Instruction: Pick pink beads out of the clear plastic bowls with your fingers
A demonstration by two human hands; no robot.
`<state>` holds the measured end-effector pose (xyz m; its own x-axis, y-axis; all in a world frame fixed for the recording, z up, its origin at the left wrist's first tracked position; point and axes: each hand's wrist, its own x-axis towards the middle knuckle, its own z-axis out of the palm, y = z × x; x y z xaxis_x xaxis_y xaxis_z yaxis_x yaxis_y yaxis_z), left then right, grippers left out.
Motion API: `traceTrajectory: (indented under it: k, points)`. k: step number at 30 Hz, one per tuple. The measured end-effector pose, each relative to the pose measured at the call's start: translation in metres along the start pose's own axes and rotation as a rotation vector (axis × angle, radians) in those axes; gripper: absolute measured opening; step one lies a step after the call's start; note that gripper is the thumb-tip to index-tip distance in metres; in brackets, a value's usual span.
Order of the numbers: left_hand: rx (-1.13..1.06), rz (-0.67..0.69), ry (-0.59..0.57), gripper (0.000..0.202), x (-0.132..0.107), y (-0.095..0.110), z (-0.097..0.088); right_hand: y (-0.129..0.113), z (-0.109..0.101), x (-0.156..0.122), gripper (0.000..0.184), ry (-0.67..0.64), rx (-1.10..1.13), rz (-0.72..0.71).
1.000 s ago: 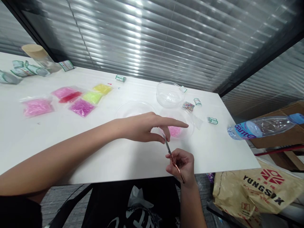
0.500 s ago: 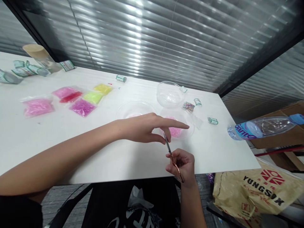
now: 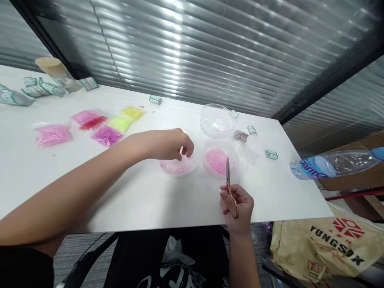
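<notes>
My left hand (image 3: pixel 174 146) hovers over a clear bowl with pale pink bits (image 3: pixel 175 166). Its fingers curl downward, with a small gap between thumb and fingertips and nothing visible in them. In my right hand (image 3: pixel 238 208) is a pair of scissors (image 3: pixel 228 176) with copper-coloured handles, its blades together and pointing away from me. The blade tips lie over the edge of a second clear bowl, where a layer of pink bits (image 3: pixel 216 161) shows. My left hand partly hides the first bowl.
Bags of pink (image 3: pixel 54 135), purple (image 3: pixel 107 135) and yellow (image 3: pixel 133 113) bits lie at left. Behind stands a clear bowl (image 3: pixel 217 122), beside a packet of multicoloured bits (image 3: pixel 240 136). A plastic bottle (image 3: pixel 336 163) is at the right edge; a wooden-lidded jar (image 3: pixel 57 74) stands far left.
My left hand has moved left, away from the scissor tips to above the left bowl, and its extended index finger has curled. The scissors have swung more upright and slightly right.
</notes>
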<state>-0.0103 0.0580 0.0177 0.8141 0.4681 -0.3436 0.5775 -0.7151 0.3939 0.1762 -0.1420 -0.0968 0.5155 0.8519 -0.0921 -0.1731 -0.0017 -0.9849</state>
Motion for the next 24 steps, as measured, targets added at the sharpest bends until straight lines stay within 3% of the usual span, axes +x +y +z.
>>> traceTrajectory:
  k: [5,15,19,24]
  points:
    - [0.050,-0.075,-0.074,0.045,0.007,0.004,0.010,0.000,0.001,0.001,0.024,0.030,0.033,0.001]
    - [0.020,-0.267,-0.173,0.068,-0.001,0.005,0.006,-0.002,0.004,0.001,0.026,0.046,0.045,0.010]
    - [0.072,-0.219,-0.185,0.064,0.003,0.009,0.012,-0.003,0.004,0.001,0.026,0.048,0.045,0.013]
    - [0.078,-0.140,-0.149,0.042,0.009,0.013,0.018,-0.002,0.003,0.001,0.026,0.040,0.042,0.012]
